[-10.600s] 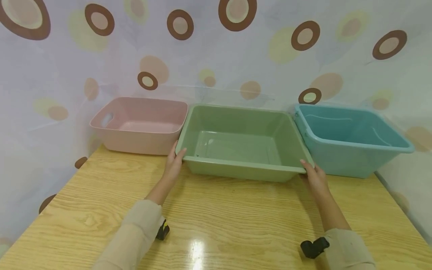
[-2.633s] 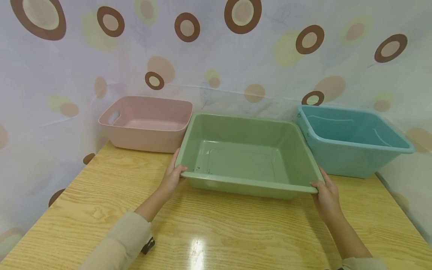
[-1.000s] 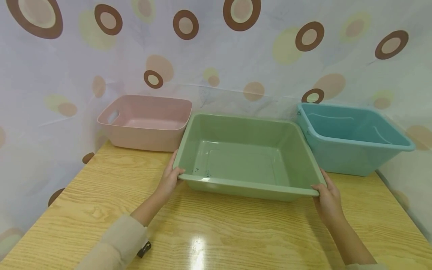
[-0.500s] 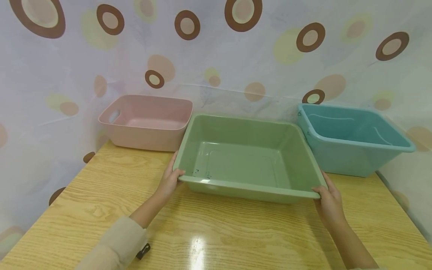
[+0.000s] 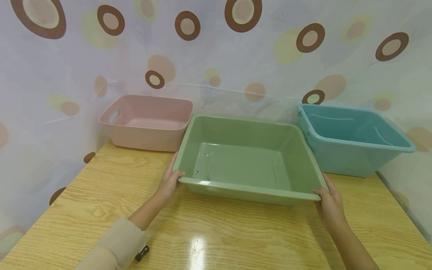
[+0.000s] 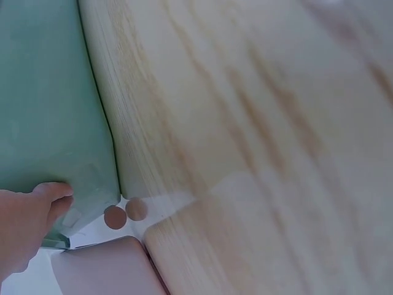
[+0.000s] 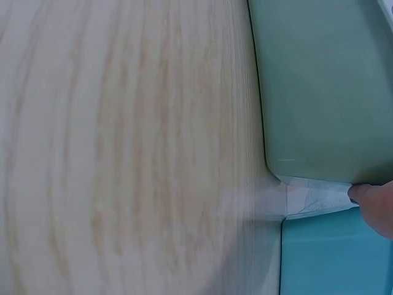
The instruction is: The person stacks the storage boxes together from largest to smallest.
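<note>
A green plastic basin (image 5: 239, 161) sits in the middle of the wooden table, its near side closer to me than the bins on either side. My left hand (image 5: 168, 182) grips its near left corner, thumb over the rim and fingers along the outer wall. At the near right corner my right hand (image 5: 330, 204) holds the rim the same way. Small dark specks lie on the basin floor at the near left. In the left wrist view my hand (image 6: 27, 224) is at the basin's wall; the right wrist view catches part of the other hand (image 7: 376, 206) under the rim.
A pink bin (image 5: 148, 138) with a handle hole stands to the left, close against the green basin. To the right is a deeper blue tub (image 5: 351, 157). A patterned cloth (image 5: 216, 48) hangs behind them. Bare wood of the table (image 5: 216, 228) shows in front.
Over the last several seconds the green basin has come toward me, both hands staying on its near corners. In the last second it has shifted only slightly nearer. The pink and blue containers stay put.
</note>
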`<control>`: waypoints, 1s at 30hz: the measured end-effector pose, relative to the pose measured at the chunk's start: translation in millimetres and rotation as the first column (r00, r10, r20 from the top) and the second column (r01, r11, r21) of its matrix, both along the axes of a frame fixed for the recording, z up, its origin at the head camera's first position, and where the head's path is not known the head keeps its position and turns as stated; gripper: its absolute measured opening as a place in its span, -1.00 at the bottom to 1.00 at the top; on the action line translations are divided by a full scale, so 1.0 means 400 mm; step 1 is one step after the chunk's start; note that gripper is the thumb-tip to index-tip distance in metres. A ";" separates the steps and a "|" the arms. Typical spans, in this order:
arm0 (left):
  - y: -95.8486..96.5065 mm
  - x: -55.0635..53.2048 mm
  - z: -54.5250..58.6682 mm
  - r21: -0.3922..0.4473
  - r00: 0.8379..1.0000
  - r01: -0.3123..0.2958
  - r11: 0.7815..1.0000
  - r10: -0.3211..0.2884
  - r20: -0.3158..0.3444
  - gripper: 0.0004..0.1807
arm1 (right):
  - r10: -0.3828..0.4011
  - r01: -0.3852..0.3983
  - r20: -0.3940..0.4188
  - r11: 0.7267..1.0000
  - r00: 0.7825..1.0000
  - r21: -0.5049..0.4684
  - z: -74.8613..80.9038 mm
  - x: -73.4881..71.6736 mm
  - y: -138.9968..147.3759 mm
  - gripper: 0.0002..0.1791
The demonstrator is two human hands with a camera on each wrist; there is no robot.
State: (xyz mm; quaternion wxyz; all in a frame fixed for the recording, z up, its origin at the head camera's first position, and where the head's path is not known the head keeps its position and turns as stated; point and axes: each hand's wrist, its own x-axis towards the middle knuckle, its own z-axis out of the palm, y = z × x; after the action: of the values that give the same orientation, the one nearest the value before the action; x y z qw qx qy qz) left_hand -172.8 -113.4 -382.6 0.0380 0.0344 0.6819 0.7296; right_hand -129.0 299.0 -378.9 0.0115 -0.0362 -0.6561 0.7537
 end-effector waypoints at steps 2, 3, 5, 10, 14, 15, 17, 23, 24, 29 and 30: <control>0.001 0.001 -0.002 0.010 1.000 -0.001 1.000 0.001 0.005 -0.18 | -0.003 0.003 0.004 1.000 1.000 -0.007 0.000 0.002 0.000 -0.28; 0.001 0.001 -0.002 0.014 1.000 0.000 1.000 0.000 0.005 -0.18 | -0.003 0.003 0.001 1.000 1.000 -0.008 0.000 0.003 0.000 -0.28; 0.001 0.002 -0.002 0.019 1.000 0.000 1.000 0.000 0.008 -0.18 | -0.001 0.001 -0.006 1.000 1.000 -0.008 -0.001 0.006 0.000 -0.28; 0.002 0.008 0.002 0.022 1.000 -0.003 1.000 0.003 0.019 -0.18 | -0.002 0.002 0.005 1.000 1.000 -0.002 0.000 0.013 -0.002 -0.28; 0.001 0.012 0.004 0.025 1.000 -0.003 1.000 0.002 0.020 -0.18 | 0.000 0.000 0.014 1.000 1.000 0.007 0.002 0.017 -0.003 -0.28; 0.001 0.012 0.003 0.026 1.000 -0.001 1.000 0.001 0.019 -0.18 | -0.001 0.001 0.014 1.000 1.000 0.008 0.003 0.018 -0.003 -0.28; 0.000 0.012 0.003 0.032 1.000 0.003 0.999 -0.003 0.017 -0.18 | 0.000 0.000 0.010 1.000 1.000 0.007 0.003 0.019 -0.004 -0.28; -0.004 0.013 0.003 0.046 1.000 0.016 0.999 -0.017 0.016 -0.19 | 0.010 -0.010 -0.012 1.000 1.000 0.000 0.003 0.024 -0.006 -0.28; -0.004 0.014 0.004 0.044 1.000 0.017 0.999 -0.018 0.017 -0.19 | 0.012 -0.012 -0.014 1.000 1.000 0.001 0.003 0.025 -0.006 -0.28; -0.006 0.020 0.006 0.035 1.000 0.025 0.999 -0.026 0.015 -0.18 | 0.013 -0.013 -0.002 1.000 1.000 0.012 0.004 0.028 -0.007 -0.29; -0.006 0.021 0.006 0.032 1.000 0.026 0.999 -0.026 0.013 -0.18 | 0.011 -0.011 0.002 1.000 1.000 0.010 0.005 0.029 -0.007 -0.29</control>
State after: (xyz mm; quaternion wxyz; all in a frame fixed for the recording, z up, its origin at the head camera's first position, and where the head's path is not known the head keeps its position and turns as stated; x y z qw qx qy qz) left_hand -164.3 -115.9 -380.1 0.0517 0.0389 0.6696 0.7399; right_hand -117.3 296.1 -377.1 0.0072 -0.0331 -0.6602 0.7503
